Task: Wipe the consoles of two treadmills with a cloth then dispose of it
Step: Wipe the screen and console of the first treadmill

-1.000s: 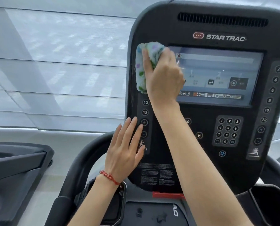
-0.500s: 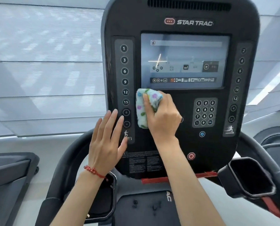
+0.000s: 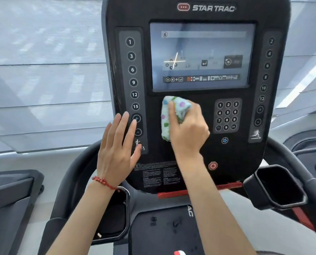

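Note:
A black Star Trac treadmill console (image 3: 194,153) fills the middle of the view, with a lit screen (image 3: 201,56) and button strips down both sides. My right hand (image 3: 188,129) grips a bunched light cloth with coloured dots (image 3: 165,116) and presses it on the console just below the screen, left of the number keypad (image 3: 227,115). With its fingers spread, my left hand (image 3: 116,150) lies flat on the console's lower left edge, over the plus and minus buttons. It holds nothing.
Black handrails (image 3: 70,181) curve around both sides of the console. A cup holder (image 3: 280,188) sticks out at the lower right, another sits at the lower left. Part of a neighbouring treadmill (image 3: 10,199) shows at the far left. Window blinds (image 3: 43,70) hang behind.
My right hand has dragged the cloth from the screen's upper left corner down to the panel below the screen. The left hand stays flat on the console's left edge.

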